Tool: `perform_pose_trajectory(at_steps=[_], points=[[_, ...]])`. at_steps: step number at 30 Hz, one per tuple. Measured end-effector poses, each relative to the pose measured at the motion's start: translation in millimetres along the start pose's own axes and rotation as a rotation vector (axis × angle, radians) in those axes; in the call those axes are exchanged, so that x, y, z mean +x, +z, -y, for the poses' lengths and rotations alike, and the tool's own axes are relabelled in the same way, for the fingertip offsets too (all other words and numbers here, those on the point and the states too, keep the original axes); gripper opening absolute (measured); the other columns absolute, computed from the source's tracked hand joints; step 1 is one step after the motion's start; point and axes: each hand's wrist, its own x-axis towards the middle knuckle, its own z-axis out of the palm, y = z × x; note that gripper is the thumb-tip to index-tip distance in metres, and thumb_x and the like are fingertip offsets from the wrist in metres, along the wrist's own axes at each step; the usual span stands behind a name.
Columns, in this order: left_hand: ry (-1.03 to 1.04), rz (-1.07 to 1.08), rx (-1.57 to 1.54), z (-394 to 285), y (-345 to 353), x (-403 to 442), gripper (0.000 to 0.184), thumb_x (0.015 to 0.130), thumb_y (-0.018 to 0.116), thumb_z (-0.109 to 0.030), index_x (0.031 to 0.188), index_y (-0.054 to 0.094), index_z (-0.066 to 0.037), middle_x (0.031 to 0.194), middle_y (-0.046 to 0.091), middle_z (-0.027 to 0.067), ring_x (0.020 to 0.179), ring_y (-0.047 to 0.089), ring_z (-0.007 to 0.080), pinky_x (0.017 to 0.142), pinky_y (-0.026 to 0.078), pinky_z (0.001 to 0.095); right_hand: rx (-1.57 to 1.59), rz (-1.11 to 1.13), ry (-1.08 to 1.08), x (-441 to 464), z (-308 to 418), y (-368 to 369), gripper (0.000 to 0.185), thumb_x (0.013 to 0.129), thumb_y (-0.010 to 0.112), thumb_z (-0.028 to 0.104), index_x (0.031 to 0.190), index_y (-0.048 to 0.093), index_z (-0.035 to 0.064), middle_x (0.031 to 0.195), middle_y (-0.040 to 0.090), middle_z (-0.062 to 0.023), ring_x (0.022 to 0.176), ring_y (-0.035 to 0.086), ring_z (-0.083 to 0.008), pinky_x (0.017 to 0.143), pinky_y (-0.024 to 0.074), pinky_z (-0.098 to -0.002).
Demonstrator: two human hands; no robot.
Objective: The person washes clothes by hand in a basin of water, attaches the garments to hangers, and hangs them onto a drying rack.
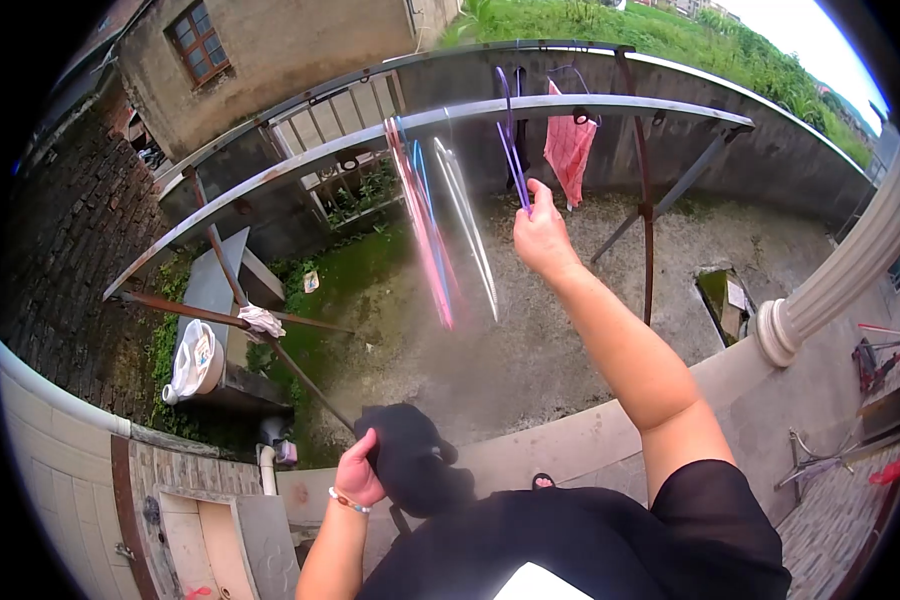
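Note:
My right hand point(545, 235) is raised and closed around the lower part of a purple clothes hanger point(517, 170), whose hook end is up at the metal rail point(320, 165). Low on the left, my left hand point(361, 470) grips a bunched black cloth item point(407, 460); its exact kind I cannot make out. Left of my right hand, several hangers dangle from the rail: pink ones point(425, 240), a blue one point(426, 190) and a white one point(465, 220), blurred. A pink cloth point(570, 150) hangs on another hanger just beyond my right hand.
The rusty rack frame point(647, 210) spans the yard, with a pale cloth point(261, 321) tied on its left bar. A white container point(196, 360) stands at left. A fluted column point(820, 285) rises at right, and a low ledge point(590, 435) runs before me.

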Motion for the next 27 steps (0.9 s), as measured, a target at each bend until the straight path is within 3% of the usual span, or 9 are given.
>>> perform_pose_trajectory(at_steps=[2,4,5,7,8,12,15,21,27], points=[[0.008,0.017,-0.014,1.2,-0.1,2.1,0.054,0.103,0.036,-0.035,0.142,0.038,0.003,0.145,0.044,0.0206,0.133,0.043,0.0374,0.113,0.032,0.0505,-0.095,-0.014,-0.070,-20.1,-25.1,-20.1,0.048,0.092,0.053,0.011,0.137,0.042,-0.0011,0.111,0.063,-0.0233,0.100,0.062,-0.0341,0.091,0.0474,-0.0405],[-0.019,0.073,-0.039,-1.1,1.1,1.7,0.056,0.103,0.036,-0.037,0.142,0.038,0.003,0.146,0.043,0.0212,0.134,0.043,0.0376,0.113,0.032,0.0508,-0.039,0.098,0.038,-48.5,-48.0,-52.3,0.048,0.092,0.055,0.014,0.136,0.043,-0.0014,0.103,0.064,-0.0209,0.092,0.063,-0.0324,0.086,0.0491,-0.0405],[-0.003,0.082,-0.028,-1.0,2.6,0.8,0.056,0.103,0.036,-0.037,0.142,0.038,0.003,0.145,0.044,0.0211,0.133,0.043,0.0374,0.113,0.032,0.0508,-0.089,0.105,0.039,-64.8,-81.7,-58.3,0.046,0.092,0.056,0.013,0.134,0.047,-0.0021,0.099,0.066,-0.0162,0.083,0.064,-0.0263,0.077,0.0518,-0.0371],[0.031,0.119,0.001,-1.1,-0.5,-0.6,0.057,0.104,0.035,-0.038,0.141,0.039,0.004,0.144,0.046,0.0205,0.132,0.045,0.0366,0.113,0.033,0.0504,-0.006,0.403,0.275,-101.0,-154.4,-70.7,0.042,0.092,0.055,0.011,0.132,0.051,-0.0017,0.099,0.067,-0.0110,0.073,0.063,-0.0176,0.066,0.0526,-0.0313],[0.006,0.115,-0.003,-2.2,4.1,-2.0,0.056,0.104,0.035,-0.038,0.141,0.040,0.004,0.144,0.046,0.0200,0.132,0.046,0.0357,0.112,0.033,0.0499,0.132,0.526,0.551,-122.7,-162.4,-81.7,0.039,0.093,0.053,0.009,0.130,0.054,-0.0010,0.098,0.067,-0.0077,0.067,0.061,-0.0111,0.058,0.0514,-0.0271],[0.057,0.122,0.133,-3.1,24.9,0.1,0.056,0.104,0.034,-0.038,0.142,0.039,0.003,0.145,0.046,0.0195,0.132,0.046,0.0346,0.112,0.033,0.0486,0.269,0.887,1.003,-204.5,-225.6,-78.6,0.031,0.089,0.058,0.003,0.119,0.061,-0.0027,0.096,0.069,-0.0121,0.063,0.064,-0.0154,0.052,0.0547,-0.0299],[0.069,0.159,0.192,-3.2,47.2,7.7,0.057,0.104,0.032,-0.039,0.143,0.037,0.003,0.145,0.045,0.0194,0.132,0.046,0.0344,0.112,0.034,0.0480,0.342,1.074,1.043,-242.2,-239.1,-66.7,0.027,0.085,0.065,0.002,0.111,0.066,-0.0028,0.093,0.071,-0.0136,0.062,0.066,-0.0178,0.048,0.0520,-0.0274],[0.046,0.288,0.201,3.0,94.9,32.3,0.059,0.105,0.029,-0.041,0.145,0.035,0.003,0.147,0.042,0.0196,0.135,0.043,0.0344,0.114,0.031,0.0482,0.733,1.273,1.033,-231.6,-189.9,-70.0,0.025,0.086,0.061,0.000,0.111,0.063,0.0003,0.099,0.070,-0.0121,0.073,0.065,-0.0155,0.056,0.0528,-0.0292],[0.009,0.310,0.163,13.7,111.9,44.1,0.060,0.105,0.030,-0.042,0.145,0.034,0.002,0.149,0.040,0.0198,0.137,0.040,0.0348,0.115,0.029,0.0498,0.899,1.235,1.190,-224.5,-190.3,-76.3,0.013,0.090,0.057,0.001,0.098,0.049,0.0076,0.099,0.069,-0.0141,0.073,0.063,-0.0152,0.057,0.0527,-0.0296]])
